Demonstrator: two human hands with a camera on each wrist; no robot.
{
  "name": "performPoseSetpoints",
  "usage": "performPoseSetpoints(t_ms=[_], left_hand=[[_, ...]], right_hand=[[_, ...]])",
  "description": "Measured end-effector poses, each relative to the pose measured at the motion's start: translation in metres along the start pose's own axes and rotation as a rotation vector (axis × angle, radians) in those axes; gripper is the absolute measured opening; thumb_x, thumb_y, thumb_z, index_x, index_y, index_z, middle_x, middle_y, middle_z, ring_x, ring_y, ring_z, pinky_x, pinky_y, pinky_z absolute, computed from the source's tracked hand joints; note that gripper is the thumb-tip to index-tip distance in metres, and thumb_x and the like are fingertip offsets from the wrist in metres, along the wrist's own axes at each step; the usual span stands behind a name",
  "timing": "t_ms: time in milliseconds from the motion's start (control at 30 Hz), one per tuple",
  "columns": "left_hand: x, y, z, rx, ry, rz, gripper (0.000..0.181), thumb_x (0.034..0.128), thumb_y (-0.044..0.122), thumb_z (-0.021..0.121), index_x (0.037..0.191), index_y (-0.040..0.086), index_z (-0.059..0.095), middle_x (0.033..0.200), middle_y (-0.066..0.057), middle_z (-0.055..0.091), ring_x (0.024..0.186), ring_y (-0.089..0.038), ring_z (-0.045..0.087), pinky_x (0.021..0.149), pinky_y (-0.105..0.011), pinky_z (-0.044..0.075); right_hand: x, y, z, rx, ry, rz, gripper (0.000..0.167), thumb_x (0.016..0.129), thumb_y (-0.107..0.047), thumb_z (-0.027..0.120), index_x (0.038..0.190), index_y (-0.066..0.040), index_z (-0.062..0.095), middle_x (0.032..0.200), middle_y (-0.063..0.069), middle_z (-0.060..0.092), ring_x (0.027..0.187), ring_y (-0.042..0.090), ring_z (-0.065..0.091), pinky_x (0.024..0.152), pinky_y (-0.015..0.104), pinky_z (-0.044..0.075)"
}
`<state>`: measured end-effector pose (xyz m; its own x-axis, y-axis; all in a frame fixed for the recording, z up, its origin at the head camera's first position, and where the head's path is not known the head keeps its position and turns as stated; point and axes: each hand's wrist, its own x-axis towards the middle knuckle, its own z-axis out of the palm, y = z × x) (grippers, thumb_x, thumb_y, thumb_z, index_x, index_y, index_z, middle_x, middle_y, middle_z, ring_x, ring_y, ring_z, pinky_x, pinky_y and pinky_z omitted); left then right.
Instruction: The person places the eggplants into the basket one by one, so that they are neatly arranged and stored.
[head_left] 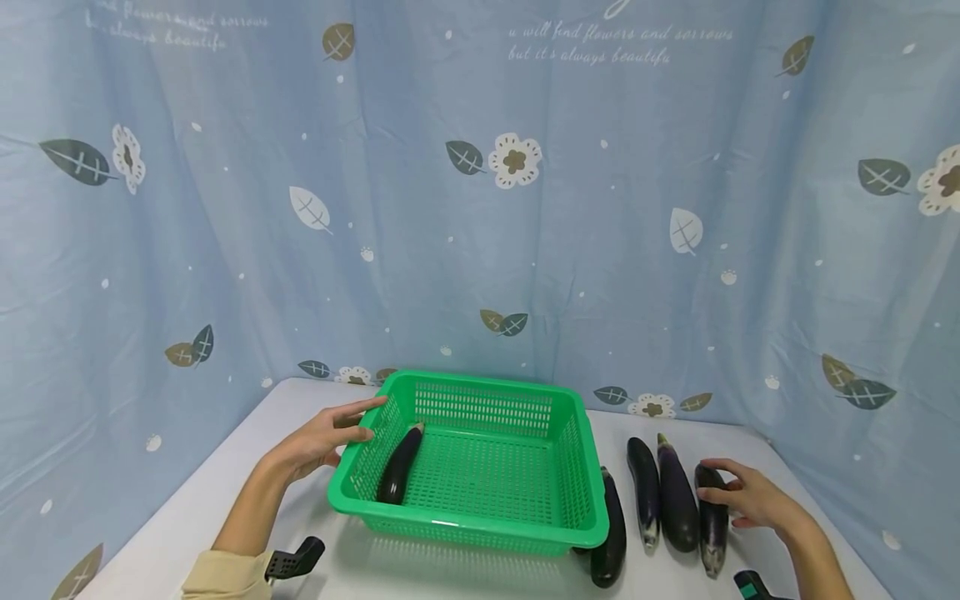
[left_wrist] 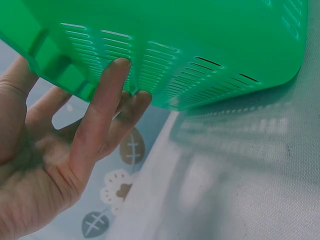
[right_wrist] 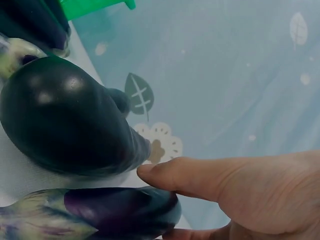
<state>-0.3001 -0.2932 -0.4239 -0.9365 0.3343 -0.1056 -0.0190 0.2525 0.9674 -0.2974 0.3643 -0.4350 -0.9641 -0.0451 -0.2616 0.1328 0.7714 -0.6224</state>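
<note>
A green plastic basket (head_left: 468, 522) stands on the table with one dark eggplant (head_left: 401, 467) lying inside along its left side. My left hand (head_left: 318, 437) is at the basket's left rim, its fingers fairly straight. In the left wrist view its fingertips (left_wrist: 117, 65) touch the slotted outer wall. At the far right, my right hand (head_left: 750, 497) pinches the blunt far end of the rightmost eggplant (head_left: 712, 525) between thumb and fingers. That eggplant (right_wrist: 115, 212) lies on the table, pale stem end toward me. Beside it is a fatter eggplant (right_wrist: 65, 115), its stem end pointing away.
Left of the fatter eggplant lies a slim eggplant (head_left: 643, 492). Another eggplant (head_left: 611, 533) lies close against the basket's right side, with a dark bit of something partly hidden under the rim there. A blue patterned curtain (head_left: 555, 250) hangs behind the white table (head_left: 420, 575).
</note>
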Motion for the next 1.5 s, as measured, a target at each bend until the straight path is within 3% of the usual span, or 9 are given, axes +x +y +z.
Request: performPoseSetpoints(t_ms=[133, 400, 700, 900, 1200, 1500], left_hand=[[0.0013, 0.0002, 0.0002, -0.020, -0.005, 0.010, 0.069, 0.0933, 0.023, 0.067, 0.154, 0.026, 0.035, 0.164, -0.017, 0.014, 0.148, -0.049, 0.013, 0.088, -0.051, 0.056], [0.0005, -0.0009, 0.0013, -0.022, -0.011, 0.004, 0.067, 0.0940, 0.023, 0.066, 0.154, 0.027, 0.035, 0.166, -0.013, 0.010, 0.149, -0.048, 0.013, 0.089, -0.052, 0.055], [0.0007, -0.0036, 0.0029, -0.031, -0.017, 0.002, 0.068, 0.0935, 0.022, 0.066, 0.154, 0.026, 0.035, 0.165, -0.017, 0.012, 0.148, -0.048, 0.015, 0.075, -0.038, 0.055], [0.0012, -0.0029, 0.0040, -0.029, -0.016, 0.000, 0.067, 0.0941, 0.022, 0.066, 0.154, 0.026, 0.035, 0.166, -0.015, 0.008, 0.149, -0.049, 0.012, 0.087, -0.046, 0.055], [0.0011, -0.0012, 0.0019, -0.008, -0.021, 0.003, 0.066, 0.0953, 0.024, 0.064, 0.154, 0.027, 0.034, 0.166, -0.012, 0.007, 0.149, -0.049, 0.011, 0.091, -0.054, 0.053], [-0.0014, 0.0017, -0.0011, 0.014, -0.025, 0.012, 0.068, 0.0947, 0.024, 0.065, 0.154, 0.027, 0.033, 0.164, -0.019, 0.011, 0.147, -0.051, 0.013, 0.092, -0.060, 0.052]], right_hand=[[-0.0015, 0.0003, -0.0007, 0.002, -0.009, 0.006, 0.080, 0.090, -0.040, 0.070, 0.144, 0.006, 0.034, 0.113, 0.033, 0.059, 0.092, 0.025, 0.062, 0.068, 0.040, 0.058], [-0.0013, 0.0042, 0.0020, 0.059, -0.045, 0.016, 0.084, 0.089, -0.036, 0.072, 0.147, 0.004, 0.027, 0.105, 0.019, 0.064, 0.090, 0.019, 0.063, 0.071, 0.043, 0.059], [-0.0027, 0.0062, 0.0052, 0.082, -0.056, 0.041, 0.086, 0.089, -0.038, 0.072, 0.148, 0.003, 0.025, 0.114, 0.031, 0.058, 0.097, 0.032, 0.065, 0.074, 0.047, 0.059], [-0.0038, 0.0073, 0.0052, 0.083, -0.050, 0.047, 0.089, 0.087, -0.039, 0.074, 0.148, 0.001, 0.024, 0.114, 0.032, 0.056, 0.092, 0.028, 0.063, 0.072, 0.045, 0.059], [-0.0024, 0.0065, 0.0059, 0.095, -0.044, 0.052, 0.094, 0.084, -0.043, 0.076, 0.149, 0.000, 0.024, 0.115, 0.032, 0.055, 0.089, 0.026, 0.062, 0.071, 0.043, 0.059], [-0.0015, 0.0020, 0.0061, 0.083, -0.037, 0.050, 0.090, 0.086, -0.039, 0.075, 0.149, 0.000, 0.024, 0.119, 0.037, 0.051, 0.089, 0.024, 0.064, 0.072, 0.044, 0.060]])
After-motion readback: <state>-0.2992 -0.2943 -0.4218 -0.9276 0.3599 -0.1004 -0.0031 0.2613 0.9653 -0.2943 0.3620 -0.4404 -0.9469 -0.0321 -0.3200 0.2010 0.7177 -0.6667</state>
